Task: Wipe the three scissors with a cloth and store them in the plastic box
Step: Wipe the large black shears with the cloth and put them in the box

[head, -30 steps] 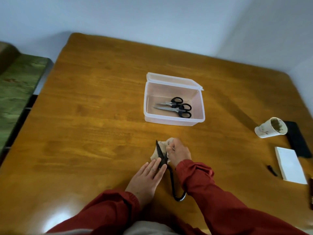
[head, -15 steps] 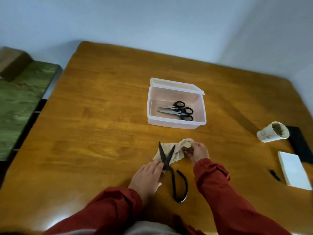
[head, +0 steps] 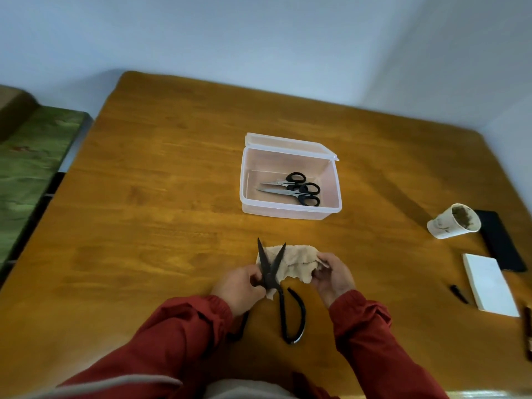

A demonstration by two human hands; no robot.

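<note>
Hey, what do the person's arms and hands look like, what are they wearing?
The left sleeve and right sleeve are long, dark red, loose and creased, gathered into cuffs at the wrists. The left hand and right hand are bare: no gloves.

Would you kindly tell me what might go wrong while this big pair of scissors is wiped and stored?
1. The large black scissors have their blades spread and the left hand grips right at the pivot; a slip could nick a finger.
2. The right hand holds a ragged cloth; an edge might cut through it.
3. The plastic box already holds two small scissors, so the long pair may fit poorly.
</note>
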